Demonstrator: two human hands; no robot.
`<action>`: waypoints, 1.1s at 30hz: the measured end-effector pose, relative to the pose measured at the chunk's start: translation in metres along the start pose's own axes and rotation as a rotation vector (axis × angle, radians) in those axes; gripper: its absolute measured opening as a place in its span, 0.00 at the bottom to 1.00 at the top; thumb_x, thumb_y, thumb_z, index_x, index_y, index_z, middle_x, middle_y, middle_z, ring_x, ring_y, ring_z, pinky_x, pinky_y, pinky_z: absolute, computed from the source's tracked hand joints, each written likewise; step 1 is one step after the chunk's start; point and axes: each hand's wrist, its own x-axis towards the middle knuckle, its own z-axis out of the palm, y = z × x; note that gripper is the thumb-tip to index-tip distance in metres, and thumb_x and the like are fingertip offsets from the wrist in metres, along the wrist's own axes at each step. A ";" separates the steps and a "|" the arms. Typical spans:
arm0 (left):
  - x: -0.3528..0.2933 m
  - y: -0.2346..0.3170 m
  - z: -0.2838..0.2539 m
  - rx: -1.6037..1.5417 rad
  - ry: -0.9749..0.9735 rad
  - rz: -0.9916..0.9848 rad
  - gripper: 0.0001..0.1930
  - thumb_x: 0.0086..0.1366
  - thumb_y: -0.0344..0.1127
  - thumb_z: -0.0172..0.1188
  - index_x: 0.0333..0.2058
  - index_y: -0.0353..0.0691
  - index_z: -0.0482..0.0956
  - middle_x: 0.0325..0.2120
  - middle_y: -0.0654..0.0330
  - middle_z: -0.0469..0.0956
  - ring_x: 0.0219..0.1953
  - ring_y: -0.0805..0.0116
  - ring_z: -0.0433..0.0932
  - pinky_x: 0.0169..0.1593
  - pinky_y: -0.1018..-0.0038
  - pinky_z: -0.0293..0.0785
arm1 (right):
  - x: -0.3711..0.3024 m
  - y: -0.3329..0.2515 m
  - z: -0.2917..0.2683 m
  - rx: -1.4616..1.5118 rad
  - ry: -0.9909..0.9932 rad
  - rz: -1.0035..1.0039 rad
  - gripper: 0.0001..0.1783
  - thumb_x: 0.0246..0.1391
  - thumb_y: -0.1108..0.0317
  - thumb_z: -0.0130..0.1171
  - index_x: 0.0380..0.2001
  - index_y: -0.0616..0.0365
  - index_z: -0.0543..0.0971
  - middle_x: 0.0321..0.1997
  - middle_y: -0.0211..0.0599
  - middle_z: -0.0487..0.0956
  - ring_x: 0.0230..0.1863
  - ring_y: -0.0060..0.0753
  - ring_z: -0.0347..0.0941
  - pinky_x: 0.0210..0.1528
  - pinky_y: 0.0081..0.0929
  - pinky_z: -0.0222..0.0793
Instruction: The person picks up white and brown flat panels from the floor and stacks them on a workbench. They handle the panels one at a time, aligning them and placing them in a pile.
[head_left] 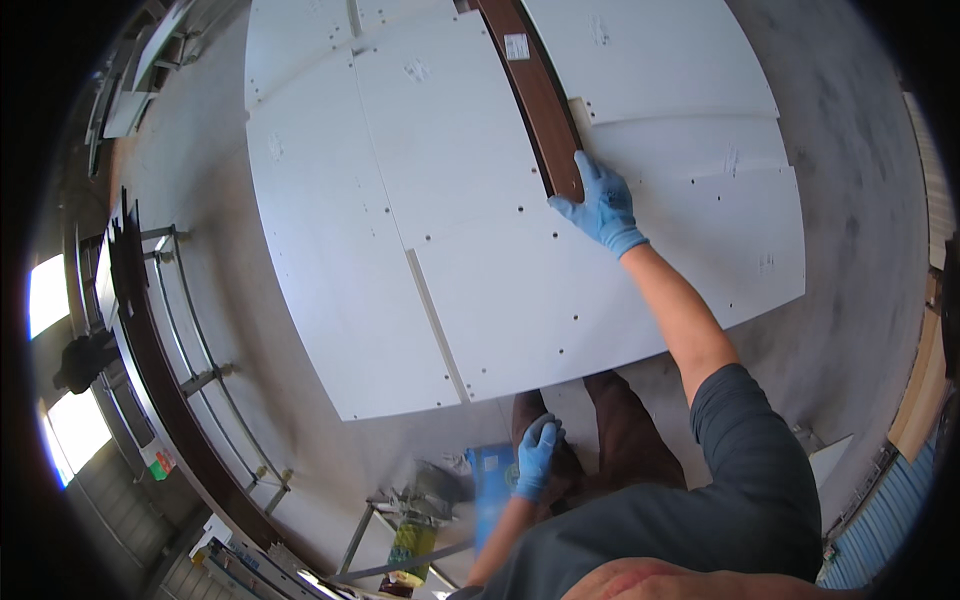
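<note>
A long brown bar [540, 95] with a white label lies over large white panels [450, 170]. My right hand [603, 205], in a blue glove, grips the near end of the bar. Its thumb is on the left side and its fingers are on the right. Lower down, in front of my legs, is my left hand [537, 452], also gloved in blue. Its fingers are curled closed, and whatever may be inside them is hidden. The panels have small dark holes along their edges and seams.
On the left stands a metal rack [200, 375] with long brown pieces [170, 400] on it. Near my left arm are a blue bag or box [490, 490], a yellow container [410, 545] and a metal frame. Wooden boards [915, 395] lie along the right edge.
</note>
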 end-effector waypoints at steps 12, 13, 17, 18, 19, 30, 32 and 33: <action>0.001 0.009 0.002 0.023 0.000 -0.035 0.22 0.73 0.41 0.62 0.59 0.34 0.76 0.49 0.55 0.83 0.46 0.65 0.84 0.49 0.72 0.80 | 0.029 -0.034 -0.034 0.278 -0.012 0.495 0.47 0.49 0.55 0.69 0.70 0.58 0.61 0.51 0.55 0.79 0.53 0.58 0.78 0.55 0.50 0.74; 0.000 0.012 0.002 -0.009 -0.018 -0.038 0.22 0.73 0.41 0.62 0.59 0.34 0.77 0.48 0.55 0.83 0.46 0.65 0.84 0.49 0.72 0.80 | 0.025 -0.034 -0.043 0.351 -0.026 0.517 0.46 0.49 0.56 0.68 0.69 0.58 0.62 0.51 0.55 0.79 0.53 0.58 0.78 0.56 0.49 0.74; -0.002 0.032 0.010 -0.002 -0.077 0.037 0.21 0.73 0.42 0.62 0.58 0.36 0.77 0.48 0.56 0.83 0.45 0.66 0.84 0.46 0.74 0.80 | -0.020 -0.026 -0.089 0.732 0.137 0.403 0.42 0.52 0.63 0.67 0.69 0.63 0.65 0.54 0.50 0.81 0.54 0.44 0.79 0.56 0.39 0.75; -0.002 0.041 0.014 0.030 -0.081 0.070 0.20 0.73 0.41 0.62 0.58 0.36 0.78 0.48 0.56 0.83 0.45 0.66 0.84 0.46 0.74 0.79 | -0.037 -0.024 -0.101 0.892 0.092 0.445 0.42 0.53 0.65 0.67 0.69 0.64 0.66 0.56 0.51 0.81 0.55 0.43 0.79 0.57 0.37 0.75; -0.003 0.053 0.020 0.073 -0.079 0.103 0.20 0.73 0.41 0.62 0.58 0.37 0.78 0.48 0.56 0.83 0.45 0.67 0.84 0.46 0.74 0.79 | -0.054 -0.022 -0.112 0.927 0.082 0.431 0.41 0.53 0.66 0.67 0.69 0.65 0.66 0.58 0.51 0.81 0.56 0.42 0.79 0.59 0.36 0.74; -0.051 0.201 0.115 -0.732 -0.629 0.276 0.31 0.79 0.51 0.47 0.70 0.37 0.60 0.66 0.46 0.68 0.65 0.51 0.72 0.67 0.55 0.69 | -0.303 -0.058 -0.228 0.646 -0.094 -0.127 0.41 0.47 0.61 0.71 0.64 0.65 0.71 0.59 0.57 0.77 0.60 0.60 0.74 0.63 0.47 0.71; -0.066 0.188 0.123 -0.436 -0.396 0.490 0.27 0.76 0.41 0.54 0.69 0.37 0.63 0.65 0.46 0.70 0.67 0.48 0.69 0.70 0.51 0.64 | -0.326 -0.060 -0.235 0.561 -0.100 -0.228 0.42 0.46 0.59 0.72 0.64 0.63 0.71 0.60 0.56 0.76 0.59 0.60 0.74 0.63 0.48 0.71; -0.071 0.179 0.123 -0.488 -0.332 0.415 0.27 0.75 0.37 0.56 0.68 0.37 0.64 0.64 0.47 0.71 0.67 0.47 0.68 0.70 0.51 0.64 | -0.332 -0.055 -0.237 0.549 -0.141 -0.226 0.41 0.47 0.60 0.71 0.64 0.62 0.70 0.59 0.55 0.76 0.57 0.60 0.74 0.61 0.49 0.71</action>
